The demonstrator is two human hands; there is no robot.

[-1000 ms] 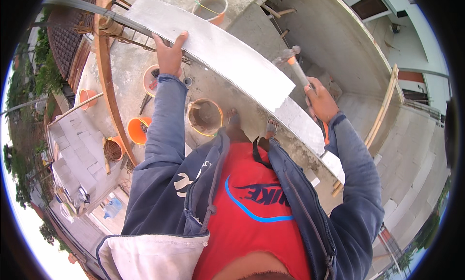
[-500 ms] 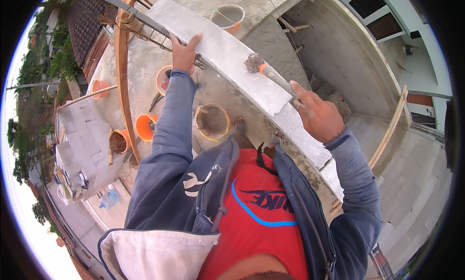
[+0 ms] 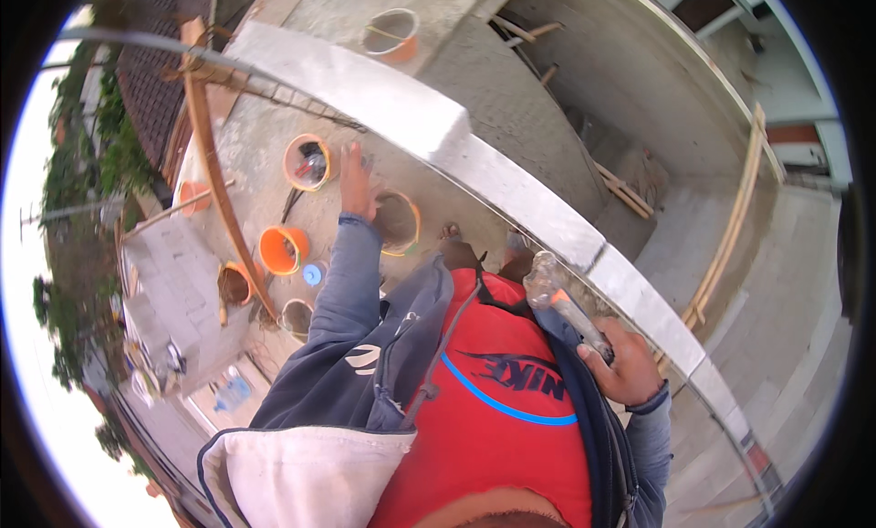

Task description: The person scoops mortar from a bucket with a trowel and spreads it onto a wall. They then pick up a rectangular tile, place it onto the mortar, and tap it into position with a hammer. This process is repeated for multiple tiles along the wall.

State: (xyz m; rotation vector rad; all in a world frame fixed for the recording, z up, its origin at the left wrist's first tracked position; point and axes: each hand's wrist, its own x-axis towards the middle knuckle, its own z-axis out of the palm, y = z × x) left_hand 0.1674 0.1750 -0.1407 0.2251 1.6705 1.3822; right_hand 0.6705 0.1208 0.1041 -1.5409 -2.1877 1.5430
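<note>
My right hand (image 3: 625, 359) is closed round the grip of a mallet (image 3: 570, 311). Its lumpy greyish head and orange neck stand up beside my open jacket, on my side of the wall. My left hand (image 3: 359, 183) is raised off the wall, fingers stretched out, with nothing in it. Below that hand is an orange-rimmed bucket of grey material (image 3: 398, 225), partly hidden by it. The pale block wall (image 3: 538, 204) curves across in front of me. On its far left part sits a long, raised white block (image 3: 365, 94).
On the floor to the left stand an orange bucket (image 3: 284, 250), a bucket with dark things inside (image 3: 294, 167) and a blue-lidded container (image 3: 314, 273). A wooden post (image 3: 214, 167) leans there. Beyond the wall are another bucket (image 3: 392, 37) and a deep drop with bamboo poles (image 3: 730, 222).
My left hand has let go of the white block and come back toward me. My right hand has drawn the mallet back from over the wall to beside my body. The view has shifted.
</note>
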